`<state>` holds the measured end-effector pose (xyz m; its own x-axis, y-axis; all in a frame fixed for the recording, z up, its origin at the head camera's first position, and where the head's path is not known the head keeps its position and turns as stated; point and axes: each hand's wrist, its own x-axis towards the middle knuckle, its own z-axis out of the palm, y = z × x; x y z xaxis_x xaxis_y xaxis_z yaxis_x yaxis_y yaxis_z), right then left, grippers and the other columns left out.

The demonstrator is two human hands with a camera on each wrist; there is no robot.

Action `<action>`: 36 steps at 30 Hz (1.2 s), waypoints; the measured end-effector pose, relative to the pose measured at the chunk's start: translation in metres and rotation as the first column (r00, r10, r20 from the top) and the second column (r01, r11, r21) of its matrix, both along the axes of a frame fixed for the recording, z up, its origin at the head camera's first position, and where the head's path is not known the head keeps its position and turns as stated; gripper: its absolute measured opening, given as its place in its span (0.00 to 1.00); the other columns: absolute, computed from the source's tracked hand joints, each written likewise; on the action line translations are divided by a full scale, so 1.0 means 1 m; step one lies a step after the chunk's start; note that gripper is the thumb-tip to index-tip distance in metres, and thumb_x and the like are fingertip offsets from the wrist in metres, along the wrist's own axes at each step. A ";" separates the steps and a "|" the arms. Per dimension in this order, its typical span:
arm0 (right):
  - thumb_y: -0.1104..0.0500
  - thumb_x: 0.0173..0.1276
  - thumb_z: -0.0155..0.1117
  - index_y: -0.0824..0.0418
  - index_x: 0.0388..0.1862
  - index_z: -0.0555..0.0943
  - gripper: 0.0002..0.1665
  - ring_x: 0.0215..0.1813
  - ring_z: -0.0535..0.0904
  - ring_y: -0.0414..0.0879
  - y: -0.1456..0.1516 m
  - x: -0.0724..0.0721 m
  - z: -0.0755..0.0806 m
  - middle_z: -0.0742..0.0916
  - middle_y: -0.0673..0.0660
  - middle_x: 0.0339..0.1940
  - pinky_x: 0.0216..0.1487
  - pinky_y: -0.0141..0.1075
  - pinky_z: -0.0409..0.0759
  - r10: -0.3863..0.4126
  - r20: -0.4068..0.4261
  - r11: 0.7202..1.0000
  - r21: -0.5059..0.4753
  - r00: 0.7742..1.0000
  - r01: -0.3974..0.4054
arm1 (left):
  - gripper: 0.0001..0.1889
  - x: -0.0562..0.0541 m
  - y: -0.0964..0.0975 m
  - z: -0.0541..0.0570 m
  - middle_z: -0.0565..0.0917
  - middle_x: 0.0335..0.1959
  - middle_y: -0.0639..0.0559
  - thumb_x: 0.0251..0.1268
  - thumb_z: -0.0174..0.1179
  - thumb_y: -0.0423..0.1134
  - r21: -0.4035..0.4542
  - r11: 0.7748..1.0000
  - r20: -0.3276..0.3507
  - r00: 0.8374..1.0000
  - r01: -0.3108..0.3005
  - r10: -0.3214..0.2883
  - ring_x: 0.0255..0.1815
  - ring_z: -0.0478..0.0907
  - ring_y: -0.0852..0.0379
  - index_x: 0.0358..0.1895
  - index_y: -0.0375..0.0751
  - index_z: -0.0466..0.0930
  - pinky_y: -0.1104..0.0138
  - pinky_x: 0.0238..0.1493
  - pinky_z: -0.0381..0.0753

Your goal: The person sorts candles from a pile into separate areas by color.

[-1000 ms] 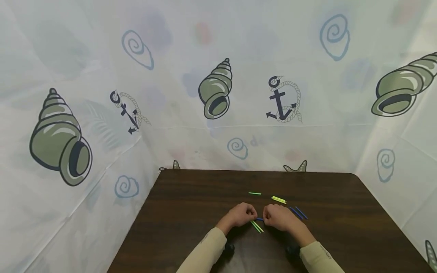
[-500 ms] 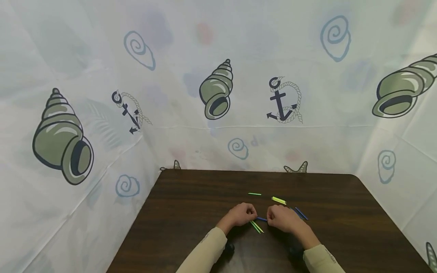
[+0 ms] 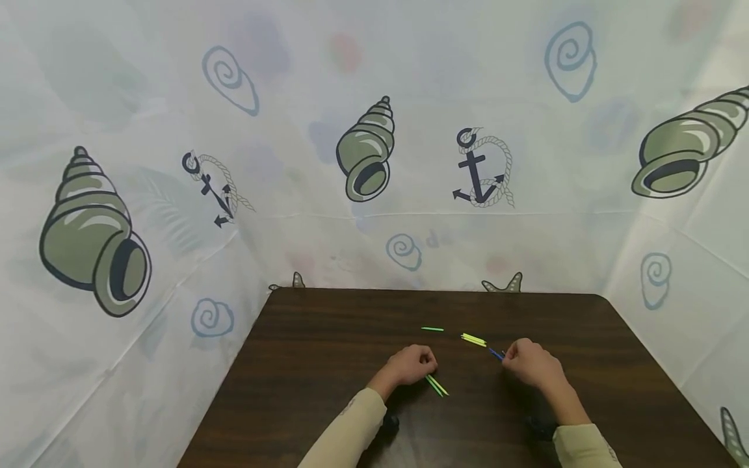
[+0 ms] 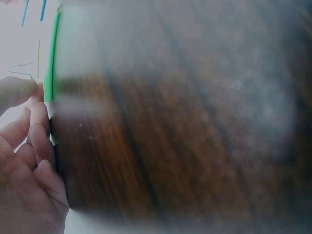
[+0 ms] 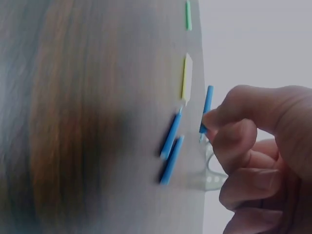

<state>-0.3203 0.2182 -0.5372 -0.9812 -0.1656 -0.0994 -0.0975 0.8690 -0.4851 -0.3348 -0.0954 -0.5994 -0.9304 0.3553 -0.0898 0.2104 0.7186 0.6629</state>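
My left hand (image 3: 409,365) stays low over the table, thumb and index finger pinching one end of a few thin coloured sticks. Green sticks (image 3: 434,387) and a yellow stick (image 3: 439,385) fan out from under those fingertips towards me. In the left wrist view a green stick (image 4: 51,53) runs up from beside the fingertips. Farther right, my right hand (image 3: 534,364) pinches a thin blue stick (image 5: 208,100) between thumb and index finger. Just beside it, two more blue sticks (image 5: 170,135) lie side by side on the table.
Yellow sticks (image 3: 473,340) lie bunched on the dark wooden table (image 3: 328,338), left of the blue ones. One green stick (image 3: 432,329) lies farther left. A white curtain (image 3: 292,162) printed with shells and anchors stands around the table's far edge and sides.
My right hand has drawn the blue stick away from my left fingertips and carried it right, to the other blue sticks. My left hand has stayed in place.
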 end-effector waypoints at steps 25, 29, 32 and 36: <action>0.59 0.75 0.60 0.60 0.41 0.88 0.11 0.30 0.80 0.49 0.015 0.001 -0.011 0.86 0.52 0.27 0.31 0.46 0.74 -0.147 0.046 0.989 0.002 0.988 0.147 | 0.09 0.016 0.001 0.025 0.81 0.31 0.63 0.81 0.61 0.47 -0.022 1.000 -0.023 1.000 -0.017 0.016 0.29 0.74 0.62 0.38 0.54 0.85 0.63 0.39 0.72; 0.57 0.77 0.60 0.60 0.44 0.87 0.11 0.31 0.80 0.49 0.013 0.003 -0.013 0.86 0.53 0.29 0.31 0.45 0.73 -0.159 0.033 0.987 -0.003 0.987 0.159 | 0.08 0.013 0.001 0.021 0.82 0.31 0.64 0.80 0.61 0.47 -0.018 1.000 -0.021 1.000 -0.010 0.009 0.29 0.74 0.63 0.38 0.54 0.85 0.63 0.40 0.72; 0.55 0.78 0.60 0.60 0.45 0.86 0.10 0.31 0.78 0.49 0.009 0.006 -0.018 0.85 0.53 0.30 0.30 0.44 0.72 -0.162 0.004 0.987 -0.006 0.987 0.162 | 0.08 0.012 -0.003 0.017 0.82 0.32 0.64 0.80 0.60 0.46 -0.001 1.000 -0.011 1.000 0.030 -0.030 0.29 0.73 0.64 0.41 0.53 0.86 0.64 0.40 0.73; 0.54 0.78 0.62 0.59 0.47 0.86 0.11 0.28 0.77 0.49 -0.003 0.010 -0.026 0.84 0.53 0.29 0.27 0.44 0.71 -0.149 -0.039 0.989 -0.021 0.988 0.148 | 0.09 0.014 -0.009 0.020 0.83 0.34 0.63 0.82 0.59 0.43 0.062 0.993 0.020 0.994 0.105 -0.106 0.31 0.73 0.64 0.46 0.47 0.88 0.67 0.39 0.73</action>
